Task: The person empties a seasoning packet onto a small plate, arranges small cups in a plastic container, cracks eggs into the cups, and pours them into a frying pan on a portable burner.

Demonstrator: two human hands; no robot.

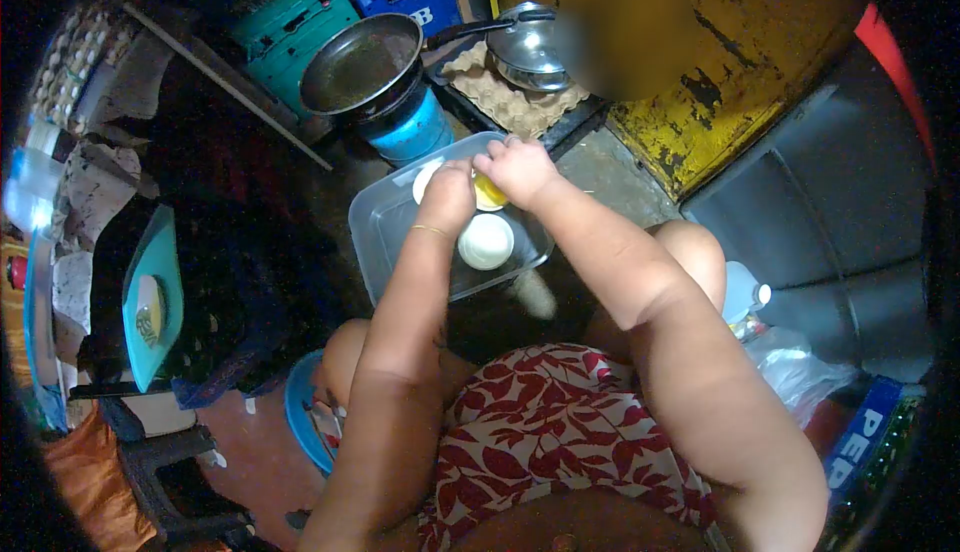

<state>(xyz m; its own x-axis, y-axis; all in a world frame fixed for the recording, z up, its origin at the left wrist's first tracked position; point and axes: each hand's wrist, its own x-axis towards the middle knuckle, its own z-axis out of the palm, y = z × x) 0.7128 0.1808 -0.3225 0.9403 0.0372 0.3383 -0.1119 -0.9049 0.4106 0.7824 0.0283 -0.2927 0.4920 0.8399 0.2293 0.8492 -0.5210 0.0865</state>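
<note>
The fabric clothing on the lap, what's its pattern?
The fabric clothing shows dark red leaves on beige, best in the head view.

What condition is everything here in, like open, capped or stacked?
Frying pan: uncovered
Metal pot: resting on egg carton; lid uncertain
Clear plastic container: open
White round dish: inside the container
Jug: capped
Plastic bag: crumpled
Teal crates: stacked
Left hand: fingers bent, grip unclear
Right hand: fingers bent, grip unclear
</note>
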